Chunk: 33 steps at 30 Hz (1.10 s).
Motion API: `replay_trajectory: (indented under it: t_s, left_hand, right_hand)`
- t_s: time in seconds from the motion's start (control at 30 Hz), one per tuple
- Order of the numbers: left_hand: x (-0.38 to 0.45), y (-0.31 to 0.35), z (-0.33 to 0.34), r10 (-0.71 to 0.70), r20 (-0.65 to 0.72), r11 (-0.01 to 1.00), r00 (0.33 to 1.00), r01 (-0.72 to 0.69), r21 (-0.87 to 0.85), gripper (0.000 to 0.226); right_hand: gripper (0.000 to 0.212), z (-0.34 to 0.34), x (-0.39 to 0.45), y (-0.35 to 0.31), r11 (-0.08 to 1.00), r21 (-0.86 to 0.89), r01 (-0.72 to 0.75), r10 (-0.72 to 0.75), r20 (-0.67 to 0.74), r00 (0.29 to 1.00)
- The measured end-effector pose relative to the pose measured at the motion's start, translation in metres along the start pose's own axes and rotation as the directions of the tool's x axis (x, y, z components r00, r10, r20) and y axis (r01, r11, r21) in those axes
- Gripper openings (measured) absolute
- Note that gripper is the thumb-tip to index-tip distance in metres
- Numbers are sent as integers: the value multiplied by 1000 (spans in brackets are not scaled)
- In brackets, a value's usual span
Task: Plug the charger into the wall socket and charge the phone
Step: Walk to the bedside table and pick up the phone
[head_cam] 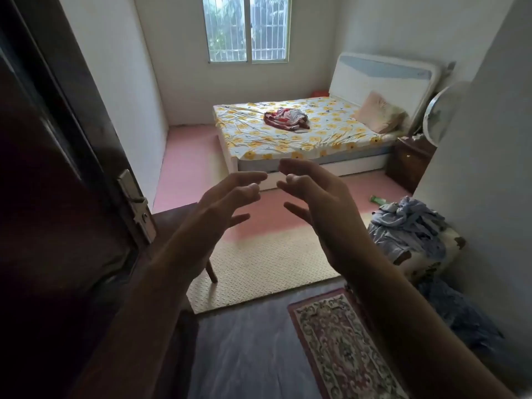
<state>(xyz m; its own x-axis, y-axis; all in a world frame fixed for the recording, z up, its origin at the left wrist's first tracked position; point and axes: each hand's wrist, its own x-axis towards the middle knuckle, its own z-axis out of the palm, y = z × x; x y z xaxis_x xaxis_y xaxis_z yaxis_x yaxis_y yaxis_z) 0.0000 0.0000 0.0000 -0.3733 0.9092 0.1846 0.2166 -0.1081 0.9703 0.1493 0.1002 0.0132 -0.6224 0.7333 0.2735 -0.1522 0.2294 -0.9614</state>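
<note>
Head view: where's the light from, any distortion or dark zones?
Head view: daylight comes from the barred window, lighting the bed; the door at left is nearly black; both hands are backlit and dim; wide-angle bending curves the walls at the edges; slight softness overall.

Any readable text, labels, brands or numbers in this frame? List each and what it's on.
None readable.
Bed sheet: yellow flower print only, no lettering.
Rug: ornamental pattern, no words.
Door lock plate: no legible marking.
Green item on the floor: too small and blurred to tell.
Left hand and right hand: empty, nothing printed.
</note>
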Motion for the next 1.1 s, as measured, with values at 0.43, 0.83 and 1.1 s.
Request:
replay_trajectory:
  t_s: [0.43, 0.83, 1.1]
  left_hand:
    - [142, -48, -120, -35, 30, 997, 999, 37, -70, 34]
    - [222, -81, -145, -37, -25, 997, 999, 35, -73, 35]
    - [307, -96, -129, -35, -66, 998, 997, 31, -59, 36]
  right_hand:
    - [32, 85, 172, 58, 996, -15, -89, 88, -75, 993]
    - [29, 88, 267, 94, 997, -26, -79, 78, -42, 996]
    - [34, 49, 349, 127, 998, -2, -55, 55, -17, 998]
